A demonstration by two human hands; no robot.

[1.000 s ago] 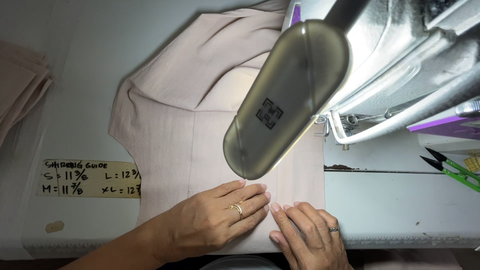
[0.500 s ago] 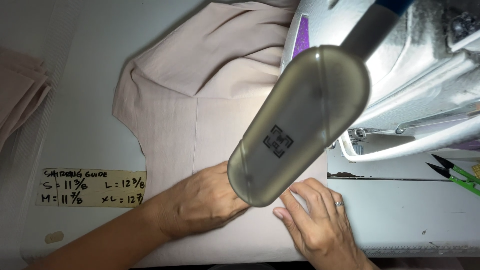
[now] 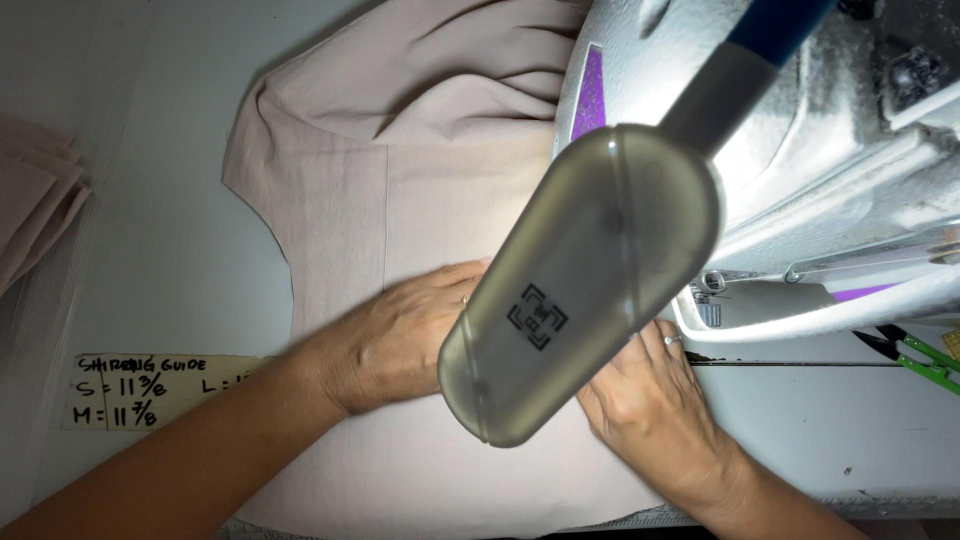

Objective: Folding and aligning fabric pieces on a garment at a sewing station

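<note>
Both my hands flat, fingers released, pressing pink fabric [image 3: 400, 190]: left hand [image 3: 400, 335], right hand [image 3: 645, 400]. Lamp [image 3: 580, 290] hides fingertips. Snips [image 3: 915, 352] right of my fingers.

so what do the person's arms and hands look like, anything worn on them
Both forearms are bare, with no sleeves or gloves in view. The left hand wears a ring on one finger, partly hidden behind the lamp head. The right hand wears a thin light-coloured ring. No watch or bracelet shows.
</note>
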